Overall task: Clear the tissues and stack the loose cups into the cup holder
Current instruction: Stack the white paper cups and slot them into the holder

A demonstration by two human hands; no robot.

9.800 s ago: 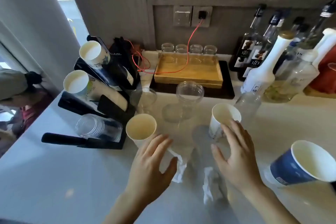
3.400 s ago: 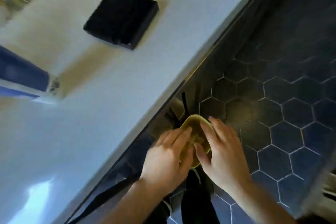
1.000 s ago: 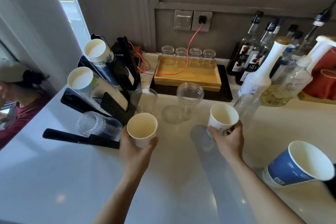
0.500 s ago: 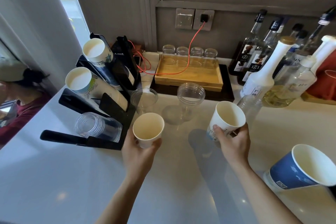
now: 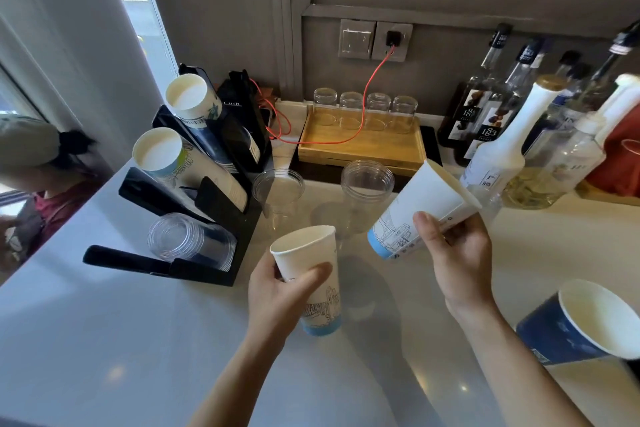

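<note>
My left hand (image 5: 277,291) grips a white paper cup (image 5: 308,274) with a blue base, held upright above the counter. My right hand (image 5: 457,253) grips a second white paper cup (image 5: 415,208), tipped on its side with its mouth facing up and right. The black cup holder (image 5: 221,198) stands at the left, with two stacks of paper cups (image 5: 187,163) in its upper slots and clear plastic cups (image 5: 190,241) in the lowest slot. Two loose clear plastic cups (image 5: 365,191) stand beside the holder. A blue paper cup (image 5: 575,326) lies at the right. No tissues are in sight.
A wooden tray (image 5: 360,146) with several upturned glasses sits at the back, a red cable across it. Syrup bottles (image 5: 498,135) crowd the back right. A person (image 5: 31,163) is beyond the counter's left edge. The white counter (image 5: 104,340) spreads in front.
Both hands have lifted their cups off the counter. The right hand has tilted its cup onto its side. The tissues seen much earlier are gone from the counter.
</note>
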